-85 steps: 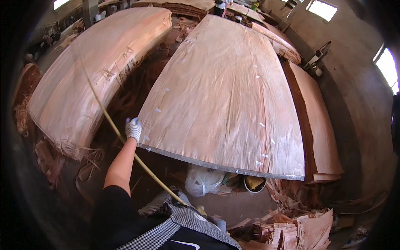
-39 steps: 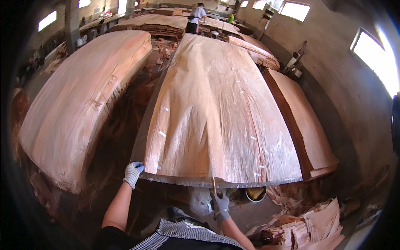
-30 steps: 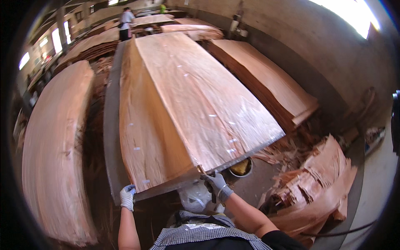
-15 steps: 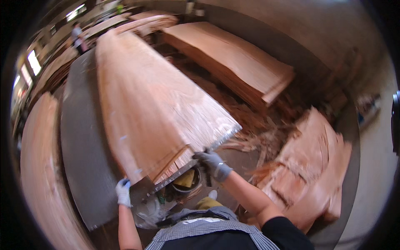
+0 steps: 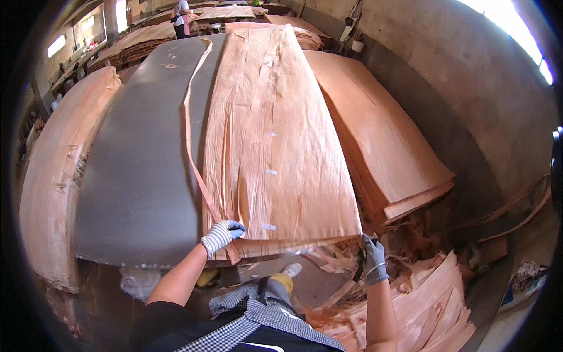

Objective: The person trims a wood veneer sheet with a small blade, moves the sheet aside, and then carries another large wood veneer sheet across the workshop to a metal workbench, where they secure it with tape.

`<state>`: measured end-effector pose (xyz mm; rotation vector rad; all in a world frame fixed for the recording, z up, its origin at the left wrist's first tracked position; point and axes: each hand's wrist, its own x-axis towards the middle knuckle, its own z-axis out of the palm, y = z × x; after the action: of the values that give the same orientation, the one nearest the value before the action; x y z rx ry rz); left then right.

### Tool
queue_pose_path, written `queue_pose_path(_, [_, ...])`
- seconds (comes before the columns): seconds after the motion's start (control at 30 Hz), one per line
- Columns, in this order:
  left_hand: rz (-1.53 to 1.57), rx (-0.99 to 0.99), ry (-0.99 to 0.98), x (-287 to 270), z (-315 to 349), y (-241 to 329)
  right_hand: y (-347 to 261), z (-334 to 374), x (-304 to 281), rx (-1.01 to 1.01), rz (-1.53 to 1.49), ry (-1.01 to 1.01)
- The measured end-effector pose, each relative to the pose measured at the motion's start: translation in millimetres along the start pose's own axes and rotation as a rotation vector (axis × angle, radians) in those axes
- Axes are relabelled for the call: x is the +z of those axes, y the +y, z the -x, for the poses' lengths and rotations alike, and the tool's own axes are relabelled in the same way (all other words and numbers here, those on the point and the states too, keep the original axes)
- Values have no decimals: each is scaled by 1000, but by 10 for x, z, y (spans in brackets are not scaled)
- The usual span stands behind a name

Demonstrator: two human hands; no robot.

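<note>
A wide, pale reddish wood veneer sheet [image 5: 293, 158] lies lengthwise before me, with small white tape pieces along it. My left hand [image 5: 223, 236], in a striped white-grey glove, is closed on its near edge by the left corner. Beside that hand, a narrow veneer strip [image 5: 189, 129] runs far back along the sheet's left side, its near end hanging below the edge. My right hand [image 5: 374, 259], in a grey glove, pinches the near right corner. Something dark and thin shows by its fingers; I cannot make out what.
A dark grey tabletop [image 5: 141, 158] stretches to the left, with a veneer stack [image 5: 61, 188] beyond it. Another veneer stack [image 5: 381, 135] stands on the right by the wall. Torn veneer scraps [image 5: 416, 305] heap at lower right. A person [image 5: 181, 17] stands far back.
My view has swung round. The sheet now lies flatter, farther right on the table, and the narrow strip shows along its left side. My hands are farther right, at its near corners.
</note>
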<state>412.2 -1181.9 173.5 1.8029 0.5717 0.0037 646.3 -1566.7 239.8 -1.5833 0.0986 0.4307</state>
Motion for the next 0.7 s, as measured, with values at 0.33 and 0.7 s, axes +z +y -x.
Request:
queue_pose_path(0.33, [-137,72,-411,1942,-1686,818,-776,-1242,-1702,-13,55,117])
queue_pose_path(0.7, [-192,117,-351,3655,-2962,1205,-1165,-2346,-2890,10,-4,107])
